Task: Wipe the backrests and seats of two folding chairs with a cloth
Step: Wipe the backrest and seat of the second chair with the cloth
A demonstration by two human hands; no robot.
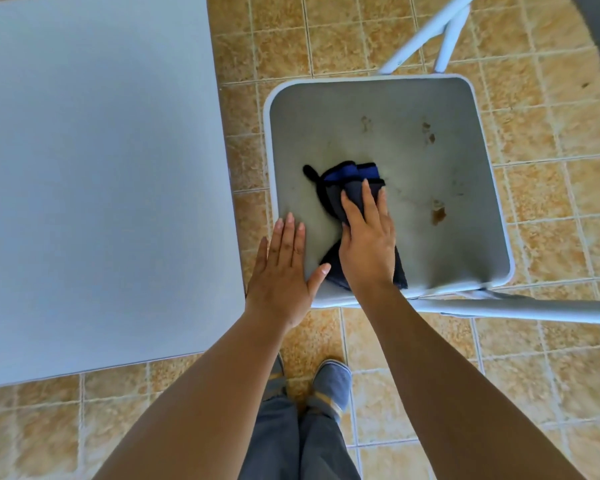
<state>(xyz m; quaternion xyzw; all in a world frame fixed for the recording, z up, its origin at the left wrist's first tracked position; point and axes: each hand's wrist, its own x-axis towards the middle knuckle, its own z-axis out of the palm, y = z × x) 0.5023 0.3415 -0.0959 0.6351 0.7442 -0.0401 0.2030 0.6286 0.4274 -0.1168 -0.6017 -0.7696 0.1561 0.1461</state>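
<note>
I see the table [94, 174] filling the frame left of the left hand [284, 268], its edge just beside the chair. The seat [430, 174] sits under both hands, front edge away from me, backrest [534, 308] nearest me, running off to the right of the right hand [369, 237]. Brown stains [439, 214] lie right of and beyond that hand. Cloth [347, 188], dark w/ blue, is bunched on the seat's left half; its long axis runs roughly from me toward the front edge, one end poking out ahead of the fingers, the other by the wrist. Right hand presses flat on the cloth, fingers spread, not clenched. Left hand lies open, palm down on the seat's left rim, holding nothing.
</note>
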